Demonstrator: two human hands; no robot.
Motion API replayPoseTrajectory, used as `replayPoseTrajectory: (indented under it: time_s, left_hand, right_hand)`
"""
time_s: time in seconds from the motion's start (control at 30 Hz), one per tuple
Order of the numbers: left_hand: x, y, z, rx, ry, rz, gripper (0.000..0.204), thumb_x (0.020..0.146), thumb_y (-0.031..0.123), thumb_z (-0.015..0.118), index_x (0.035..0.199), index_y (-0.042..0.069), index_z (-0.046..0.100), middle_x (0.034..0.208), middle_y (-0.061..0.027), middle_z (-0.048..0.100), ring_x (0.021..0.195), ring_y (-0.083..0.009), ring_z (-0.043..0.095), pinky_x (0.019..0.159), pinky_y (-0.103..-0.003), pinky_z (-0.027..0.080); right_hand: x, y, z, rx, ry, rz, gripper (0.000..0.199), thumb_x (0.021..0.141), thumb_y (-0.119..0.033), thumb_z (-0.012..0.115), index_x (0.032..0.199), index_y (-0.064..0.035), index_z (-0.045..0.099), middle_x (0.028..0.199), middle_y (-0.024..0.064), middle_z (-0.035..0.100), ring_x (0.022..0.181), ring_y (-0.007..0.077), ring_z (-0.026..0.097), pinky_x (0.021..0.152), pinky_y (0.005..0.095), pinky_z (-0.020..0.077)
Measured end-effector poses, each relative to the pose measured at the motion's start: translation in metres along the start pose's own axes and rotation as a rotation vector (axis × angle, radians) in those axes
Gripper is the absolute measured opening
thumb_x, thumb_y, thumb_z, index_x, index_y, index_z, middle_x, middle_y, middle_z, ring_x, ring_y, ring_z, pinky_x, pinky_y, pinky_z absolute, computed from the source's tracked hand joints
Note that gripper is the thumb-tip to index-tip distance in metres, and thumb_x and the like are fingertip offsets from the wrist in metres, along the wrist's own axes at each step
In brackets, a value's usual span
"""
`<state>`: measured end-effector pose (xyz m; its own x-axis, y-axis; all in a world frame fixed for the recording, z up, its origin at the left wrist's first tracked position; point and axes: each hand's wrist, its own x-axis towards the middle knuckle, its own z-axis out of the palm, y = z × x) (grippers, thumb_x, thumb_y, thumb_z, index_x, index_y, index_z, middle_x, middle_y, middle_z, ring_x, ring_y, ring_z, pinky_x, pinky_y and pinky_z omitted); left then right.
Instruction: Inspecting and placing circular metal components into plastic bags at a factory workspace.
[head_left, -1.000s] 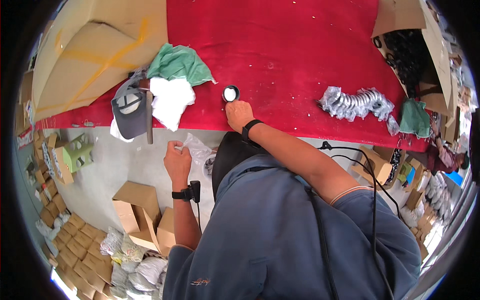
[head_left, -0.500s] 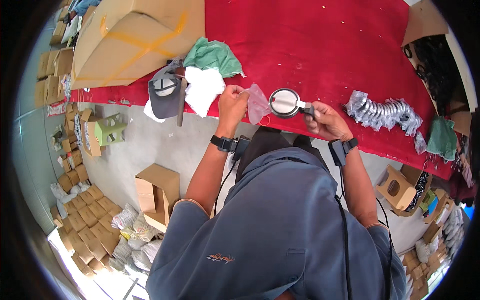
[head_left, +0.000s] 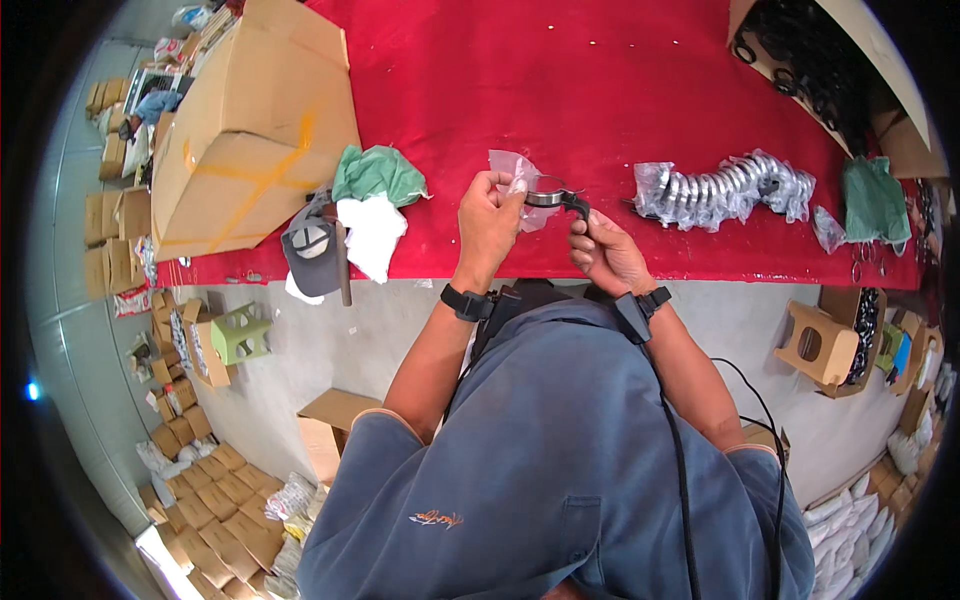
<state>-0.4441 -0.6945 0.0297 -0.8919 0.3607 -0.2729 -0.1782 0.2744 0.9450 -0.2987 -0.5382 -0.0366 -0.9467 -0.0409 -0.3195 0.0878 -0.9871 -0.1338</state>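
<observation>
now both hands (head_left: pixel 545 230) hold a round metal ring (head_left: pixel 545 197) flat, level across.

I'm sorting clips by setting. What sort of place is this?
Probably a small packing workshop or storeroom: a red-covered table, large cardboard boxes, stacks of small cartons on the floor, and a wrapped row of metal rings.

Shiny metal ring (head_left: pixel 545 196) – crinkly clear plastic bag (head_left: pixel 515 172) – matt red cloth table cover (head_left: pixel 600 90).

A cardboard box (head_left: pixel 250 130), green cloth (head_left: pixel 378 173) and grey cap (head_left: pixel 312 255) lie on the red table (head_left: pixel 600 80).
</observation>
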Motion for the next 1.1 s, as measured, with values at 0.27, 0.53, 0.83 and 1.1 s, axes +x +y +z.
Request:
replayPoseTrajectory:
  time_s: [0.27, 0.53, 0.83, 1.1]
  left_hand:
    - [0.013, 0.022, 0.026, 0.425, -0.197, 0.22, 0.027, 0.091, 0.019, 0.073, 0.112, 0.002, 0.073, 0.066, -0.0027, 0.065, 0.056, -0.0076, 0.056, 0.05, -0.03, 0.041]
    - [-0.003, 0.021, 0.061, 0.36, -0.41, 0.217, 0.019, 0.095, 0.019, 0.074, 0.104, 0.003, 0.068, 0.069, 0.0007, 0.062, 0.06, -0.0059, 0.053, 0.051, -0.026, 0.04]
    - [0.001, -0.024, 0.125, -0.085, -0.764, -0.168, 0.032, 0.103, 0.032, 0.068, 0.083, 0.009, 0.059, 0.077, 0.0013, 0.06, 0.067, -0.0071, 0.054, 0.059, -0.023, 0.044]
    - [-0.009, -0.025, 0.169, -0.12, -0.786, -0.093, 0.029, 0.093, 0.008, 0.076, 0.076, 0.009, 0.053, 0.074, 0.0043, 0.053, 0.063, -0.0063, 0.047, 0.058, -0.024, 0.039]
  right_hand:
    - [-0.014, -0.017, 0.03, -1.713, -0.068, -0.43, 0.016, 0.094, -0.009, 0.063, 0.104, 0.0032, 0.066, 0.092, 0.0207, 0.067, 0.086, 0.0389, 0.065, 0.079, 0.0451, 0.0515]
    - [-0.012, -0.022, 0.006, -1.422, 0.591, -0.894, 0.013, 0.094, -0.009, 0.063, 0.099, -0.0002, 0.071, 0.094, 0.0222, 0.069, 0.09, 0.0399, 0.068, 0.079, 0.0481, 0.0537]
    - [-0.044, -0.022, 0.009, -1.256, 0.747, -1.078, 0.015, 0.089, -0.007, 0.058, 0.1, 0.0027, 0.06, 0.094, 0.0231, 0.06, 0.089, 0.0438, 0.062, 0.077, 0.0505, 0.0488]
    - [-0.074, -0.034, -0.028, -1.253, 0.719, -0.9, 0.015, 0.088, -0.001, 0.056, 0.102, 0.0024, 0.06, 0.094, 0.0227, 0.064, 0.09, 0.0443, 0.064, 0.075, 0.0502, 0.0482]
